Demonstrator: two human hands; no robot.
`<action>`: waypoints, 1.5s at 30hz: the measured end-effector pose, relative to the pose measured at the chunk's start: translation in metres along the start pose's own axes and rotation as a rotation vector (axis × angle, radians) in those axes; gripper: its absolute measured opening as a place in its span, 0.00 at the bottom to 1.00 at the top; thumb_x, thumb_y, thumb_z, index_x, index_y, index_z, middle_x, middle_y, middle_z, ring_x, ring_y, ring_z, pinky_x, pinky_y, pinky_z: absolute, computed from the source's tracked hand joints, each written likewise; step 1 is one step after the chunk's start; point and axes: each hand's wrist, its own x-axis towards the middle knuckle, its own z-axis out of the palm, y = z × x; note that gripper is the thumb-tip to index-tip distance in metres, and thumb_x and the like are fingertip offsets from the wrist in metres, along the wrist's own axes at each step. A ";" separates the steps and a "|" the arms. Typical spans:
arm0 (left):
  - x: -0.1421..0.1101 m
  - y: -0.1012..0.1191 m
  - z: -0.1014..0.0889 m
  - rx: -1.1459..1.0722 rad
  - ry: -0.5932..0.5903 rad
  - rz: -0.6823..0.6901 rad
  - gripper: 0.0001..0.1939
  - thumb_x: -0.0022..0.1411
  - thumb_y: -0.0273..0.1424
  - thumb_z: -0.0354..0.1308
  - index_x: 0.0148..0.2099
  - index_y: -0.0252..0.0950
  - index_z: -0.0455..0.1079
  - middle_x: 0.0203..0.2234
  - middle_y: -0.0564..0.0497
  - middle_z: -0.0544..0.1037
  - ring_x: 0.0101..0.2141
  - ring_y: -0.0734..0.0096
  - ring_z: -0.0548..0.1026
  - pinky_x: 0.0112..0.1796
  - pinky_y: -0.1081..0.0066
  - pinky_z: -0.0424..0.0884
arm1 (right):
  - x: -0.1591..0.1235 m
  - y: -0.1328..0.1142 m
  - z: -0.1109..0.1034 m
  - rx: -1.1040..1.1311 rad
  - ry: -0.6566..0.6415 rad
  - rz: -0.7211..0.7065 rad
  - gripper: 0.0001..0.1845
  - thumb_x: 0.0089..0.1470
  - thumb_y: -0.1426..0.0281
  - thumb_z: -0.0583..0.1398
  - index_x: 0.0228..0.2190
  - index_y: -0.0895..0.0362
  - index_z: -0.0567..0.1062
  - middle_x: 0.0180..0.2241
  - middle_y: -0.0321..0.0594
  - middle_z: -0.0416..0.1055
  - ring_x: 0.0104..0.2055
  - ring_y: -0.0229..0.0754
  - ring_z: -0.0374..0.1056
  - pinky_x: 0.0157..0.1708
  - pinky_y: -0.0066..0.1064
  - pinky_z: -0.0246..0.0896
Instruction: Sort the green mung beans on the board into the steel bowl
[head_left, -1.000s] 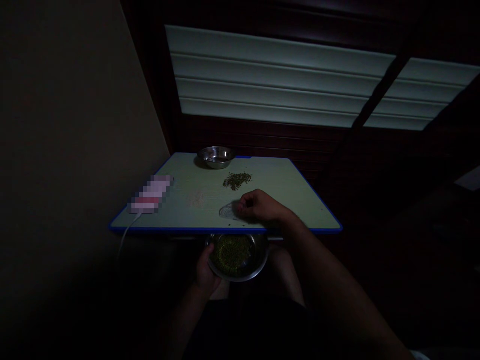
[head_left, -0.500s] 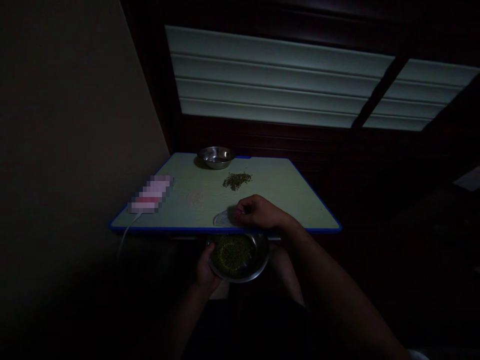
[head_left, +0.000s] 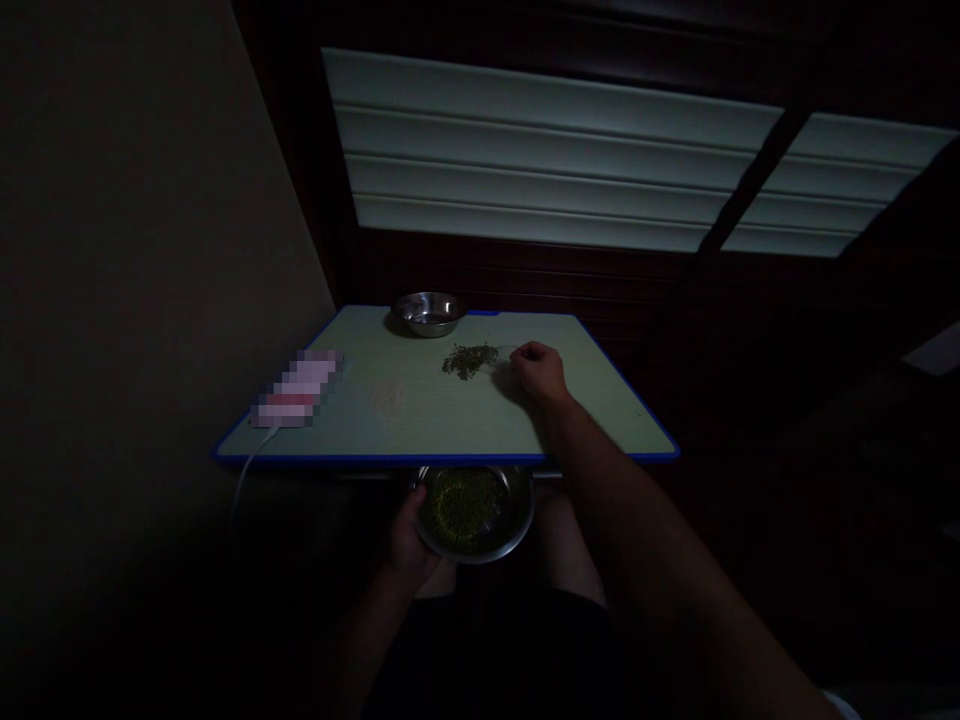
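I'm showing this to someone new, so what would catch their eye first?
Probably the pale, blue-edged table and slatted panels behind it, standing out from the dark. Over the table, the right hand seemingly pinches a clear piece beside a grain pile. Below the near edge, the left hand holds a metal bowl.

I can see the right arm (head_left: 645,510) stretched well forward, bare along the forearm, slanting in from the person's right. At its end the right hand (head_left: 540,372) is curled, fingers bunched into a pinch toward the left. The left forearm (head_left: 381,605), dimmer in the gloom, stays close to the body; the left hand (head_left: 409,540) sits low over the lap, thumb (head_left: 418,496) uppermost, gripping. A bare right leg (head_left: 568,548) shows beneath.
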 end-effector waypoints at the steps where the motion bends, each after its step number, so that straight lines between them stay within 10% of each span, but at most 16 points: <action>1: 0.000 0.000 0.000 -0.005 0.008 0.000 0.11 0.53 0.34 0.57 0.35 0.34 0.77 0.31 0.44 0.83 0.39 0.53 0.79 0.48 0.52 0.70 | -0.001 0.001 0.000 -0.038 0.005 -0.021 0.07 0.39 0.66 0.56 0.21 0.56 0.71 0.21 0.34 0.68 0.26 0.37 0.62 0.29 0.29 0.56; 20: 0.001 0.000 -0.001 -0.003 -0.004 0.019 0.11 0.51 0.34 0.59 0.35 0.35 0.77 0.31 0.46 0.83 0.40 0.53 0.79 0.50 0.53 0.69 | -0.009 0.002 0.003 -0.372 -0.115 -0.290 0.12 0.50 0.68 0.57 0.34 0.56 0.79 0.33 0.41 0.78 0.34 0.41 0.70 0.38 0.31 0.61; 33: 0.000 0.000 0.002 -0.011 0.011 -0.014 0.11 0.51 0.34 0.58 0.33 0.33 0.77 0.32 0.42 0.83 0.41 0.50 0.79 0.50 0.52 0.69 | -0.007 0.008 0.006 -0.208 -0.281 -0.407 0.07 0.48 0.70 0.59 0.30 0.55 0.79 0.30 0.39 0.76 0.33 0.41 0.69 0.38 0.33 0.61; 45: 0.000 0.000 0.000 -0.010 0.038 -0.003 0.11 0.53 0.33 0.58 0.34 0.33 0.77 0.30 0.44 0.83 0.38 0.55 0.79 0.48 0.55 0.70 | -0.013 -0.002 0.001 -0.089 -0.160 -0.213 0.08 0.41 0.68 0.54 0.21 0.58 0.71 0.20 0.33 0.65 0.26 0.36 0.61 0.29 0.28 0.53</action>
